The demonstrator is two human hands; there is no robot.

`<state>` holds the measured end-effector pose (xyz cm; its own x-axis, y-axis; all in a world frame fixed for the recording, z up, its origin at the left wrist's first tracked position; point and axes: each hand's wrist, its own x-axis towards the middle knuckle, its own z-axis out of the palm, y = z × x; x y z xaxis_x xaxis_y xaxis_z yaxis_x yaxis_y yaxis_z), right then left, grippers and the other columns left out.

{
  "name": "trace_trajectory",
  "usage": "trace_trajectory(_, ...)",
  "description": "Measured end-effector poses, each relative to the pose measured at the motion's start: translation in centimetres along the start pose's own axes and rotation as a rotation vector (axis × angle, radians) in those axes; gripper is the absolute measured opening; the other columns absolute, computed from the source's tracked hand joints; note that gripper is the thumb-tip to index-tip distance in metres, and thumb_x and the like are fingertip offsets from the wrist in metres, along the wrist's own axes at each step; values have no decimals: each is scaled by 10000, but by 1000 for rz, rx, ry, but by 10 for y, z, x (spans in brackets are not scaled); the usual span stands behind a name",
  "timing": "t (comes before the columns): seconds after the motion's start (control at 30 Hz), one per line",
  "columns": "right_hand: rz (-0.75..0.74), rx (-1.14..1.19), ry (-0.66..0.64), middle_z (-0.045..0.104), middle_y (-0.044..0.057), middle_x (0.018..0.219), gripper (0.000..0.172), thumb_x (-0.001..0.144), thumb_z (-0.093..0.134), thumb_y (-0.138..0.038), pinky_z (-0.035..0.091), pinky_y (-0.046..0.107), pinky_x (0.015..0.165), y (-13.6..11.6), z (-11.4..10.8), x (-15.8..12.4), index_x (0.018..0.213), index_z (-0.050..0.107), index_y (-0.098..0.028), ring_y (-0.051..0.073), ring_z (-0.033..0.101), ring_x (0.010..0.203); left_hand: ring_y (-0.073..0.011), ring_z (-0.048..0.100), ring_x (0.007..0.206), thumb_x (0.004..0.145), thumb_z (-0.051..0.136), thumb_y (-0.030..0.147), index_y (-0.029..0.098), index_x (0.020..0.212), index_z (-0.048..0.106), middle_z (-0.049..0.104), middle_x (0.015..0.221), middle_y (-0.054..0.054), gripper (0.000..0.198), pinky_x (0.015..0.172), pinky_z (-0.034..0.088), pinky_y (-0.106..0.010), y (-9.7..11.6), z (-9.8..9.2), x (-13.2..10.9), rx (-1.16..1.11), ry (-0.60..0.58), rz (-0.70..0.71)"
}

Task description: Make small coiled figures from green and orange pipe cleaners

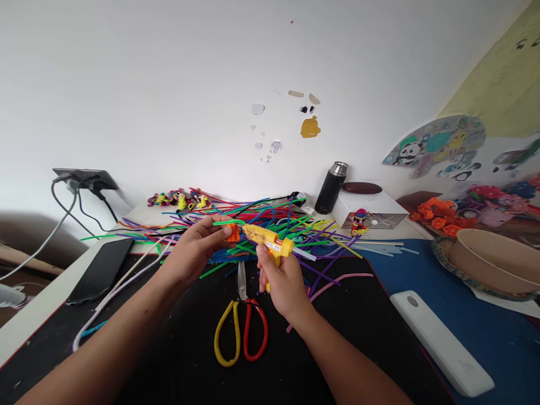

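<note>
My right hand (283, 278) is wrapped round the handle of a yellow hot glue gun (264, 237). A clear glue stick (304, 254) pokes out of the gun's back end, and its nozzle points left. In my left hand (201, 244) the fingers pinch a small orange fuzzy piece (233, 233) with a green pipe cleaner (228, 223) at it. The nozzle is close to the orange piece; whether they touch I cannot tell. Scissors (241, 320) with one yellow and one red handle lie below my hands on the black mat (181, 349).
Many coloured pipe cleaners (270, 214) are heaped behind my hands. A black thermos (331, 188) and a white box (371, 208) stand at the wall. Small figures (179, 198) sit back left. A phone (101, 270) lies left, a white case (441, 343) and a basket (485, 264) right.
</note>
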<state>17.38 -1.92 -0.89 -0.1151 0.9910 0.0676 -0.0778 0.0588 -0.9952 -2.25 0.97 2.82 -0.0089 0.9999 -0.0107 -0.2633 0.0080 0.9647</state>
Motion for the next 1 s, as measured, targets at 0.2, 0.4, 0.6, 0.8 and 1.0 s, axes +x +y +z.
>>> trace_trajectory(0.2, -2, -5, 0, 468, -61, 449, 657, 912, 639, -851, 387, 232, 406, -2, 0, 0, 707, 563, -230, 122, 506, 383, -226, 782, 877, 700, 1034, 365, 194, 1025, 825, 864, 1032, -85, 422, 724, 593, -268, -3, -4, 2, 14, -28, 19)
trace_trajectory(0.4, -11, 0, 4, 472, -62, 460, 679, 900, 631, -876, 376, 228, 401, -1, 0, 0, 709, 557, -228, 116, 507, 381, -190, 747, 823, 738, 1017, 364, 194, 1008, 819, 852, 997, -70, 376, 703, 570, -253, -4, -5, 2, 11, -15, 20)
trace_trajectory(0.6, -9, 2, 1, 473, -62, 459, 677, 897, 634, -878, 379, 232, 405, -3, 0, 0, 714, 561, -230, 117, 503, 382, -193, 749, 820, 732, 1022, 362, 200, 1001, 824, 847, 971, -63, 371, 709, 584, -253, -2, -4, 1, -2, -18, 22)
trace_trajectory(0.8, -10, -7, -2, 471, -67, 458, 660, 910, 631, -863, 387, 230, 409, 0, -1, 1, 739, 565, -228, 121, 512, 389, -200, 764, 833, 742, 1019, 350, 203, 1011, 828, 844, 971, -65, 361, 707, 599, -253, -1, -5, 2, -3, -23, 23)
trace_trajectory(1.0, 1, 5, -8, 456, -77, 456, 660, 899, 643, -862, 373, 219, 403, 0, 0, 2, 744, 555, -227, 110, 498, 382, -197, 769, 838, 727, 1031, 354, 210, 996, 824, 844, 959, -45, 369, 752, 616, -272, -2, -4, 1, -29, -32, 23)
